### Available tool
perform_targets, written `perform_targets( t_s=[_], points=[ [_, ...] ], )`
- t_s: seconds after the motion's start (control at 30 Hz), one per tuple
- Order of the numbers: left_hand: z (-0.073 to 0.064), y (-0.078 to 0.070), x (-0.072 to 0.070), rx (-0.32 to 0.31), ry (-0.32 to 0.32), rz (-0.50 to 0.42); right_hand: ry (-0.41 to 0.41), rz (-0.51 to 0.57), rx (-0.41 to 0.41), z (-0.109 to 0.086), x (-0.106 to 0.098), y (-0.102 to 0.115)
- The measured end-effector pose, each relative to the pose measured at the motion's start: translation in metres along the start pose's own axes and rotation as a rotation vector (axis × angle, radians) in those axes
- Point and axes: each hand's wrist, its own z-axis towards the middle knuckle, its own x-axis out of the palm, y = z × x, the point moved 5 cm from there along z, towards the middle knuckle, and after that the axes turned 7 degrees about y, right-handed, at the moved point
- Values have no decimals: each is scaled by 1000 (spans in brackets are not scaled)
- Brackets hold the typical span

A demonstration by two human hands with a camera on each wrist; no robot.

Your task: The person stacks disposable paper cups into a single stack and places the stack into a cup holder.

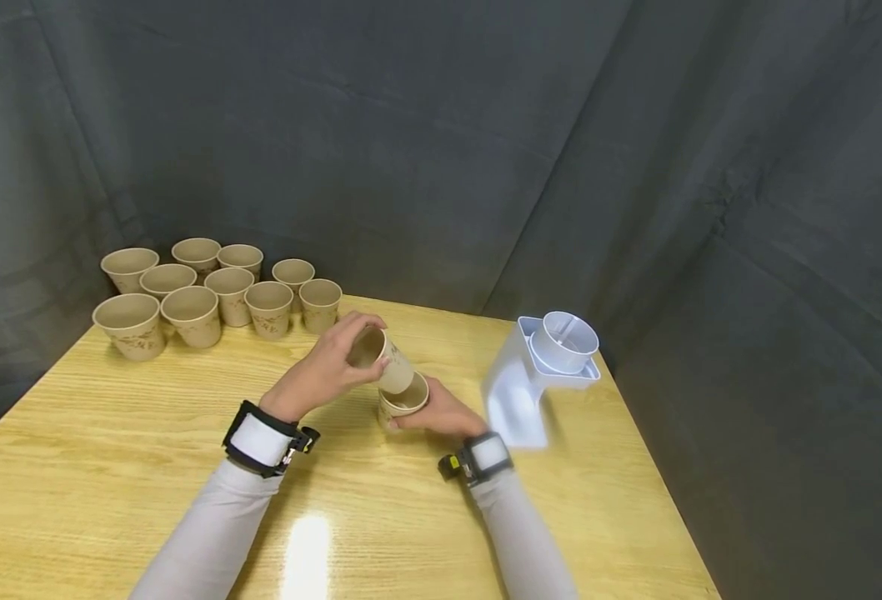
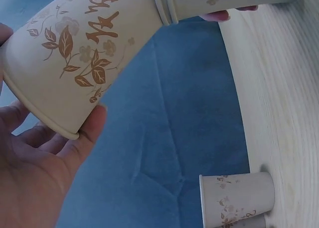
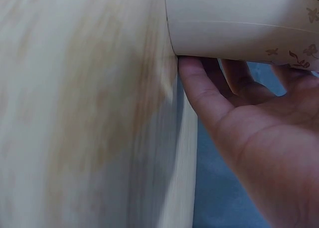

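My left hand [image 1: 324, 367] grips a beige paper cup [image 1: 399, 372] by its rim, thumb and fingers spread around it. That cup is tilted, its mouth toward the left palm and its base at the mouth of a lower paper cup [image 1: 386, 413]. In the left wrist view, two rims lie close together where the cups meet. My right hand [image 1: 444, 410] holds the lower cup around its side, at the tabletop. A printed brown leaf pattern [image 2: 67, 43] shows on the upper cup. The fingertips behind the lower cup are mostly hidden.
Several paper cups [image 1: 190, 315] stand upright in rows at the table's back left. To the right of my right hand stands a white plastic stand [image 1: 516, 400] with a round cylinder [image 1: 564, 343] on top. A dark curtain [image 1: 381, 150] hangs behind the wooden table [image 1: 366, 517].
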Motion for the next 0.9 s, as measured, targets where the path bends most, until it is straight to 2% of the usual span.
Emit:
perform_targets(
  t_s=[0.3, 0.73, 0.9],
  points=[
    [2, -4, 7, 0, 2, 43, -2, -21, -9, 0, 0, 1],
    [6, -12, 28, 56, 57, 144, -8, -32, 8, 0, -1, 0],
    [7, -13, 36, 43, 83, 156, -1, -50, -3, 1, -1, 0]
  ],
)
